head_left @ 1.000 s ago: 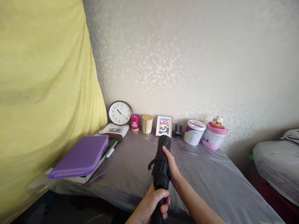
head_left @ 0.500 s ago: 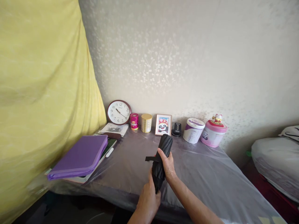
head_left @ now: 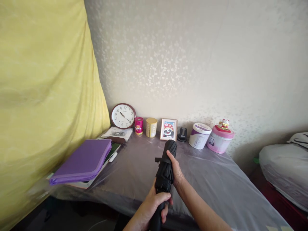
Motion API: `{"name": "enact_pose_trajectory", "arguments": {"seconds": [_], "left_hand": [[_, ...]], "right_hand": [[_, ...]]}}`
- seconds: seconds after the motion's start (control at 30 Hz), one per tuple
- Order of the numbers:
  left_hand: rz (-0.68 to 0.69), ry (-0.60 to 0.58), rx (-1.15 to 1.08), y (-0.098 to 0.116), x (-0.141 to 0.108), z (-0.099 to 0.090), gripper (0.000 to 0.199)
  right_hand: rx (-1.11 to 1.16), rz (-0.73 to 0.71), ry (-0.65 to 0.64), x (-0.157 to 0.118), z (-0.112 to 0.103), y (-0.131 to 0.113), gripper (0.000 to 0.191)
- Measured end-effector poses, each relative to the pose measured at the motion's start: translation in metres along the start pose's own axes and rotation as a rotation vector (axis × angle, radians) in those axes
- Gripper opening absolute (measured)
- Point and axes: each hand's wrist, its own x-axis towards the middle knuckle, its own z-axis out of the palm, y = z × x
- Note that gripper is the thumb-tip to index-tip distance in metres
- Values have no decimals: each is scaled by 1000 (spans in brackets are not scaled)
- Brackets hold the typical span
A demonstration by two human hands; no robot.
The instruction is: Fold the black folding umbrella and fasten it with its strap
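Note:
A folded black umbrella (head_left: 165,170) is held upright at a slant over the near part of the table, its strap sticking out to the left. My left hand (head_left: 157,202) is wrapped round its lower end, by the dark handle. Higher up, my right hand (head_left: 175,168) grips the folded canopy from the right side, thumb lying along the fabric. The umbrella's top reaches in front of the lower edge of a framed panda picture (head_left: 168,129).
On the covered table (head_left: 204,179), a purple folder (head_left: 83,160) lies left. Along the wall stand a clock (head_left: 123,116), a pink tin (head_left: 139,125), a yellow-lidded can (head_left: 151,127), a black device (head_left: 183,134), a white tub (head_left: 200,136) and a pink-lidded tub (head_left: 220,138) with a cat figurine.
My left hand has shifted down onto the umbrella's handle, which now shows below it. The umbrella has turned a little, and its strap sits slightly higher and further right.

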Motion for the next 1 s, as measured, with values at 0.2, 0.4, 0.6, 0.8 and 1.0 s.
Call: {"name": "enact_pose_trajectory", "arguments": {"seconds": [0.2,0.4,0.6,0.8,1.0], "left_hand": [[-45,216,289,-18,14,3,73],[160,460,718,-33,19,-13,84],[264,367,769,-26,18,-24,91],[358,416,715,-13,23,-19,86],[316,378,940,-10,16,-29,72]], "right_hand": [[-25,-89,77,5,-3,13,51],[-92,-195,162,10,1,21,54],[-98,-207,194,13,-2,26,49],[-145,-184,176,14,-2,28,47],[-365,-245,169,18,-17,23,37]]}}
